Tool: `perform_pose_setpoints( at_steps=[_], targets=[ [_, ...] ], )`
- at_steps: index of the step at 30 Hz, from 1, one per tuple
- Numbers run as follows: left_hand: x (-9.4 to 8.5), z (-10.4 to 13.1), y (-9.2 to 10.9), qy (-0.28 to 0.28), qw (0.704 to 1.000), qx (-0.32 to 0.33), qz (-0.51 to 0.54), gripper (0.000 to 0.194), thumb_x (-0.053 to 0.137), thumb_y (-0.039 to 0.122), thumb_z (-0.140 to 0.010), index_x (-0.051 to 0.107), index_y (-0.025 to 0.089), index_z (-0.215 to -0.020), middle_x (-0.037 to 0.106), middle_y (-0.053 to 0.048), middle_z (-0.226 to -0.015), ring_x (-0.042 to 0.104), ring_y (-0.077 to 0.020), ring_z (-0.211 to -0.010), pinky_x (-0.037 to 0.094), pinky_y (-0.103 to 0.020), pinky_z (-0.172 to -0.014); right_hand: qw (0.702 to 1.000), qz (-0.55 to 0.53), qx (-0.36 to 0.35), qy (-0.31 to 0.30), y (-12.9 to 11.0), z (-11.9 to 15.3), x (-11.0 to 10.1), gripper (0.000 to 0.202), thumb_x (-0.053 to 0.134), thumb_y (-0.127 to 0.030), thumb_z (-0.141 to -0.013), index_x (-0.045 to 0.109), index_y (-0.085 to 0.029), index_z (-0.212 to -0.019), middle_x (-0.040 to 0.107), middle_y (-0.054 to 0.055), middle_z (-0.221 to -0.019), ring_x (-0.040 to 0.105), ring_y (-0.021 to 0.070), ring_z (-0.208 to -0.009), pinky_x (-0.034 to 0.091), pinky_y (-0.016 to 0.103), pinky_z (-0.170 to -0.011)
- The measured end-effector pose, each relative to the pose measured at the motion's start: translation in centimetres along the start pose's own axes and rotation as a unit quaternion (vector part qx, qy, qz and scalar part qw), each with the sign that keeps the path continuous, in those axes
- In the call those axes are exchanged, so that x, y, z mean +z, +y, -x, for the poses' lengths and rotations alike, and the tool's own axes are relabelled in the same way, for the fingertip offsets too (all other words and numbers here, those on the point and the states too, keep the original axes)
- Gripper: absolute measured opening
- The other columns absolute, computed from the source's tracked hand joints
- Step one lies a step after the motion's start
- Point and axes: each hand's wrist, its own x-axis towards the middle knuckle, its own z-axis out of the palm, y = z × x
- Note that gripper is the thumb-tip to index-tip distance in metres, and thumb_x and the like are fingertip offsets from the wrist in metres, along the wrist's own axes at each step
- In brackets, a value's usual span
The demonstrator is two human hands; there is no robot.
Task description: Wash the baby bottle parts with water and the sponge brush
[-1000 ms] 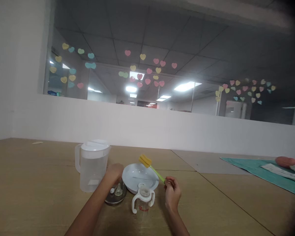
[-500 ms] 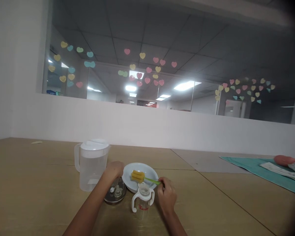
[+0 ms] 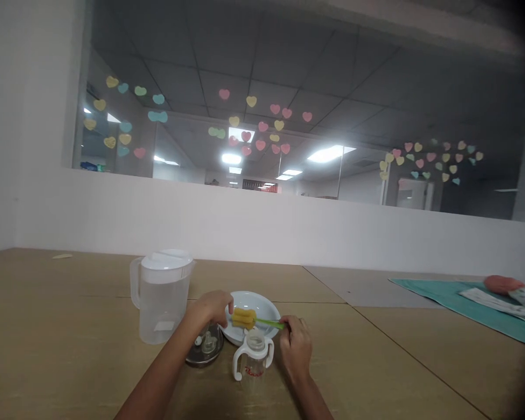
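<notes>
My right hand (image 3: pixel 296 344) grips the green handle of a bottle brush with a yellow sponge head (image 3: pixel 244 318). The brush head is over a white bowl (image 3: pixel 262 300). My left hand (image 3: pixel 216 306) is at the bowl's left rim, fingers curved and apart, close to the tip of the sponge; whether it touches the sponge I cannot tell. In front of the bowl stands a clear baby bottle (image 3: pixel 254 361) with white handles, its top uncovered. Partly under my left forearm lies a dark round dish (image 3: pixel 204 357) holding a clear nipple (image 3: pixel 209 343) and a small white piece.
A lidded clear plastic pitcher (image 3: pixel 161 303) stands left of the bowl, close to my left forearm. At the far right, a teal cloth (image 3: pixel 446 297) bears a red item (image 3: pixel 503 284) and white fabric. A white wall with a window rises behind the table.
My left hand has moved right from above the dark dish toward the sponge head, its fingers spreading. My right hand keeps the brush in nearly the same place. The view has shifted slightly.
</notes>
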Motion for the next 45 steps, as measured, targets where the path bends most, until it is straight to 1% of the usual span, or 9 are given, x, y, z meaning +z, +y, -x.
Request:
perform_pose_setpoints(
  at_steps=[5, 10, 15, 19, 23, 26, 30, 37, 45],
  targets=[
    [-0.4, 0.2, 0.2, 0.006, 1.0, 0.007, 0.017, 0.039, 0.077, 0.015, -0.051, 0.068, 0.023, -0.088, 0.071, 0.001, -0.08, 0.066, -0.0188, -0.078, 0.045, -0.022, -0.063, 0.999, 0.03, -0.024, -0.002, 0.2, 0.0, 0.3, 0.02, 0.041, -0.007, -0.069, 0.056, -0.02, -0.071, 0.062, 0.004, -0.069, 0.052, 0.0197, -0.071, 0.038, 0.029, -0.066],
    [-0.4, 0.1, 0.2, -0.002, 0.999, 0.005, 0.051, 0.024, 0.071, 0.012, -0.057, 0.069, 0.021, -0.079, 0.07, 0.001, -0.066, 0.067, -0.0165, -0.068, 0.044, -0.02, -0.057, 0.998, 0.058, -0.032, 0.021, 0.7, 0.0, 0.3, 0.022, 0.04, -0.005, -0.068, 0.056, -0.019, -0.073, 0.062, 0.004, -0.07, 0.049, 0.0203, -0.072, 0.036, 0.03, -0.068],
    [-0.1, 0.2, 0.2, -0.005, 0.997, 0.008, 0.076, 0.028, 0.059, 0.011, -0.065, 0.066, 0.022, -0.089, 0.071, 0.002, -0.069, 0.067, -0.0132, -0.063, 0.043, -0.018, -0.054, 0.994, 0.091, -0.056, 0.003, 0.7, -0.2, -0.2, 0.022, 0.041, -0.003, -0.065, 0.055, -0.02, -0.066, 0.062, 0.002, -0.067, 0.047, 0.0187, -0.069, 0.032, 0.03, -0.067],
    [0.3, 0.2, 0.3, -0.018, 0.997, 0.008, 0.077, 0.026, 0.054, 0.013, -0.068, 0.066, 0.021, -0.089, 0.07, 0.0, -0.066, 0.064, -0.0138, -0.056, 0.041, -0.019, -0.05, 0.99, 0.115, -0.081, -0.001, 0.4, -0.4, -0.8, 0.022, 0.041, -0.005, -0.07, 0.053, -0.02, -0.059, 0.06, 0.001, -0.061, 0.045, 0.0171, -0.064, 0.029, 0.03, -0.065],
    [0.3, 0.0, 0.4, 0.001, 0.998, 0.015, 0.059, 0.024, 0.05, 0.017, -0.072, 0.068, 0.021, -0.087, 0.071, -0.002, -0.068, 0.064, -0.0155, -0.058, 0.042, -0.022, -0.054, 0.99, 0.115, -0.082, -0.008, 0.1, -0.3, -0.9, 0.026, 0.04, -0.009, -0.075, 0.051, -0.02, -0.054, 0.057, 0.001, -0.056, 0.044, 0.0155, -0.059, 0.029, 0.029, -0.063],
    [0.4, -0.2, 0.4, 0.026, 0.999, 0.024, 0.041, 0.024, 0.051, 0.02, -0.075, 0.069, 0.021, -0.09, 0.073, -0.006, -0.083, 0.066, -0.019, -0.075, 0.044, -0.025, -0.063, 0.995, 0.09, -0.044, -0.01, -0.2, -0.2, -0.8, 0.027, 0.039, -0.013, -0.076, 0.052, -0.02, -0.054, 0.058, 0.001, -0.055, 0.047, 0.0147, -0.058, 0.03, 0.027, -0.061],
    [1.1, -0.7, 0.7, 0.034, 0.998, 0.04, 0.029, 0.026, 0.055, 0.026, -0.076, 0.07, 0.022, -0.097, 0.071, -0.009, -0.103, 0.064, -0.0239, -0.094, 0.045, -0.029, -0.072, 0.996, 0.073, 0.053, -0.014, -0.7, -0.3, -0.8, 0.026, 0.038, -0.02, -0.075, 0.054, -0.02, -0.055, 0.06, 0.002, -0.057, 0.05, 0.0152, -0.058, 0.03, 0.026, -0.058],
    [2.3, -1.8, 0.6, 0.015, 0.997, 0.065, 0.036, 0.03, 0.068, 0.03, -0.067, 0.069, 0.025, -0.096, 0.07, -0.003, -0.102, 0.064, -0.0211, -0.089, 0.046, -0.025, -0.069, 0.984, 0.053, 0.168, -0.035, -1.4, -0.7, -1.1, 0.027, 0.036, -0.027, -0.071, 0.055, -0.021, -0.053, 0.062, 0.004, -0.059, 0.051, 0.0171, -0.058, 0.029, 0.027, -0.054],
    [1.4, -1.5, 0.1, 0.036, 0.991, 0.11, 0.066, 0.022, 0.063, 0.029, -0.074, 0.066, 0.021, -0.093, 0.07, -0.004, -0.1, 0.063, -0.0194, -0.087, 0.043, -0.024, -0.066, 0.965, 0.039, 0.256, -0.032, -1.2, -0.8, -1.2, 0.027, 0.039, -0.029, -0.069, 0.058, -0.023, -0.052, 0.06, 0.003, -0.053, 0.048, 0.0167, -0.051, 0.026, 0.026, -0.048]
  ],
)
